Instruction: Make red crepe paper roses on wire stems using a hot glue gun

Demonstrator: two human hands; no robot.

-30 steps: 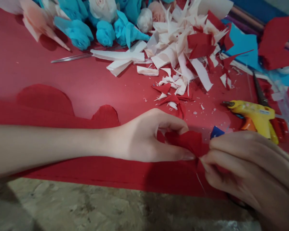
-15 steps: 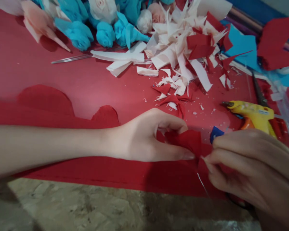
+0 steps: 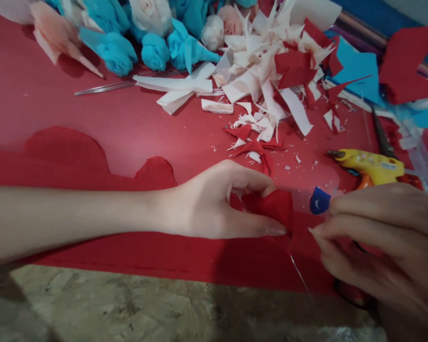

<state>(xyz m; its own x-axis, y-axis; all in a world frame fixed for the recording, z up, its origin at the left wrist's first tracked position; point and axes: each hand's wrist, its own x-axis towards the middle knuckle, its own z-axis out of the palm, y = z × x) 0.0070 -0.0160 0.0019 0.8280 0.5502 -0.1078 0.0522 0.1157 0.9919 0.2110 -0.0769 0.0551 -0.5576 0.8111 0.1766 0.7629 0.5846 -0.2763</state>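
My left hand (image 3: 217,204) reaches in from the left and pinches a small folded piece of red crepe paper (image 3: 269,209) between thumb and fingers. A thin shiny thread or wire (image 3: 299,271) runs down to the right from below the paper. My right hand (image 3: 381,242), at the lower right, is just apart from the paper. Its thumb and fingertips are drawn together in a pinch; I cannot make out what is between them. Just past its fingers lies a blue scrap (image 3: 320,200) with a white mark.
A yellow glue gun (image 3: 373,165) lies beyond my right hand. Blue paper roses (image 3: 155,51) and a heap of cream and red paper scraps (image 3: 253,71) fill the back. Metal sticks (image 3: 103,88) lie at left. Cut red paper (image 3: 67,147) lies behind my left forearm.
My right hand has drawn back a little to the right, away from the red paper, showing more of the blue scrap. My left hand has stayed nearly still, holding the paper.
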